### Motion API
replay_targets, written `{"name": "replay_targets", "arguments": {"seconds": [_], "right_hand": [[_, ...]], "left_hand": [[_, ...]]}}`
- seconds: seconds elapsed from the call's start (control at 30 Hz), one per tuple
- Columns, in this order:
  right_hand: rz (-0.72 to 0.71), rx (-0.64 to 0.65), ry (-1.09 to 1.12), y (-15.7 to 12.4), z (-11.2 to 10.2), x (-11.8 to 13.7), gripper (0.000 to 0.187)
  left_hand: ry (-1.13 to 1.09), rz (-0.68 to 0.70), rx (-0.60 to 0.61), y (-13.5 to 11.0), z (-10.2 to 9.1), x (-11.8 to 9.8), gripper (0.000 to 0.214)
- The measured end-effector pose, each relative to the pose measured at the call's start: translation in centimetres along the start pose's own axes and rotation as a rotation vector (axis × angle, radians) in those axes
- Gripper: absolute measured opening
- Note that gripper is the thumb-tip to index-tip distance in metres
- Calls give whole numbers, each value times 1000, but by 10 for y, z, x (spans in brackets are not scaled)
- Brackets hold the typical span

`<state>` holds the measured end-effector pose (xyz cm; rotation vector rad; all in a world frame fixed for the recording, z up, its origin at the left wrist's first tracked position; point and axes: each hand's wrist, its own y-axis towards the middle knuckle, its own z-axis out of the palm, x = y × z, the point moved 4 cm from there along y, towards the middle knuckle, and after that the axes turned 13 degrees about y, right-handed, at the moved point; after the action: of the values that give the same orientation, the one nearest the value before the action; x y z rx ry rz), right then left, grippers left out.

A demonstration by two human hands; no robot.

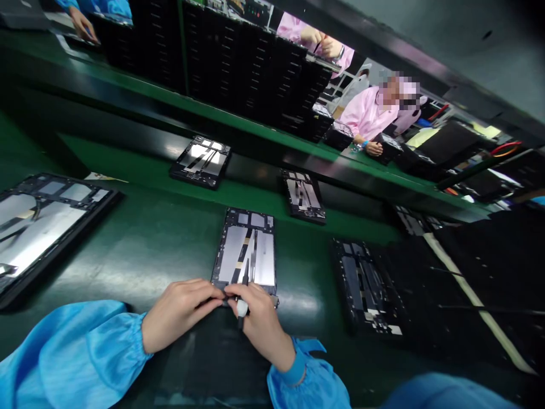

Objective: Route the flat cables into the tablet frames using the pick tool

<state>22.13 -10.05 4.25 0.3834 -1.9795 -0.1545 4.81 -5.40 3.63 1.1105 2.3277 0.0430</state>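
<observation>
An opened tablet shell lies in front of me, with silver plates and dark ribbon cables showing. My left hand is closed at its near edge, thumb and fingertips pinched together; whatever is between them is too small to make out. Close beside it, my right hand is also closed at that edge. A slim black pointed tool, resembling tweezers, is held in the right hand, tip pointing away over the tablet. Something small and white shows by the right fingers. The tablet's near edge is partly hidden by both hands.
More opened tablets lie around: a large-looking one at left, two behind, one at right. A green shelf bears stacked black units. Co-workers in pink and blue sleeves work beyond.
</observation>
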Motion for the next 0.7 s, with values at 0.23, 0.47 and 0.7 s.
{"name": "replay_targets", "arguments": {"seconds": [0.23, 0.47, 0.7], "right_hand": [[49, -10, 113, 1, -1, -4, 31], [-2, 0, 50, -2, 5, -3, 45], [-7, 7, 36, -5, 7, -6, 59]], "left_hand": [[-70, -115, 71, -2, 5, 9, 24], [179, 51, 5, -11, 1, -2, 24], [512, 263, -100, -34, -2, 1, 40]]}}
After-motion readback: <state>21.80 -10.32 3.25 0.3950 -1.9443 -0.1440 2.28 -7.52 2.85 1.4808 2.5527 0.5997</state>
